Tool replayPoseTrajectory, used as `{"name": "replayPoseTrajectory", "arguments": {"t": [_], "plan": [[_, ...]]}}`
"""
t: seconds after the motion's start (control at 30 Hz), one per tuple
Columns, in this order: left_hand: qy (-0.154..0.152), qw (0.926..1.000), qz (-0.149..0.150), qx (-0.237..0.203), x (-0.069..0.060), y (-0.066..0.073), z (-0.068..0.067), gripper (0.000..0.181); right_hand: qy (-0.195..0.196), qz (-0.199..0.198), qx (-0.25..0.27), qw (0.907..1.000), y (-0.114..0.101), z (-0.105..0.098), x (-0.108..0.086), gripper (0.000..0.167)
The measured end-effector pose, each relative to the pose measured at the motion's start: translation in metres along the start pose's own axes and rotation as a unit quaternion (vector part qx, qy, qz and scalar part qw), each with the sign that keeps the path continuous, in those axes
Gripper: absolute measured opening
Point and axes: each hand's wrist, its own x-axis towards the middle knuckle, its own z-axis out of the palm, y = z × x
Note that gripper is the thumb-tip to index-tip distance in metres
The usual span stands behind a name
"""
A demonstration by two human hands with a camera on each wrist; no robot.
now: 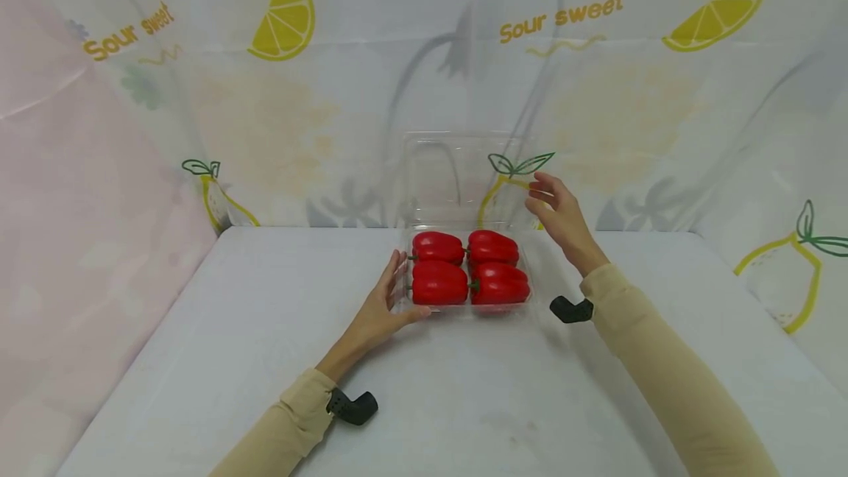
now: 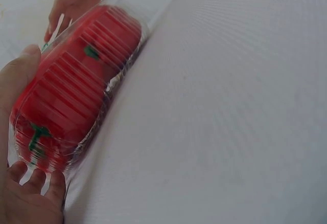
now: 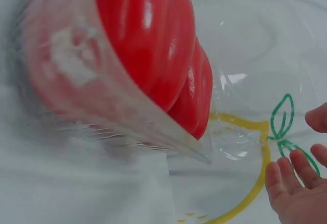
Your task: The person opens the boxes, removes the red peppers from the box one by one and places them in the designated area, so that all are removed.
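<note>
Loosely spread, the left hand touches the box edge; the right hand, fingers apart, hangs free beside the lid.

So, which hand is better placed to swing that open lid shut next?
Probably the right hand: it is beside the open clear lid, holding nothing. The left hand spans the near left corner of the container, farther from the lid.

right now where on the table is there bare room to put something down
The table is bare between the left hand and the pink cloth, between the sleeves on the near side of the box, and right of the right sleeve. The box is crowded: four peppers fill its base.
</note>
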Motion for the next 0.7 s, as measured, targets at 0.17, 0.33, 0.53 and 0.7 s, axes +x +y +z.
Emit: {"name": "replayPoseTrajectory", "arguments": {"t": [0.17,0.33,0.53,0.7], "plan": [[0.002,1.0,0.006,0.0,0.001,-0.001,0.0,0.103,0.001,0.01,-0.016,0.9998,0.005,-0.002,-0.011,0.051],[0.006,0.9999,0.014,0.001,0.0,-0.001,0.001,0.103,-0.061,-0.012,-0.051,0.9968,0.011,-0.001,-0.028,0.045],[0.01,0.9998,0.015,0.006,-0.001,-0.001,0.001,0.1,-0.171,-0.046,-0.067,0.9819,0.009,0.004,-0.049,0.045],[0.01,0.9996,0.023,0.015,0.0,-0.003,0.003,0.1,-0.211,-0.062,-0.076,0.9726,0.007,0.008,-0.062,0.045]]}}
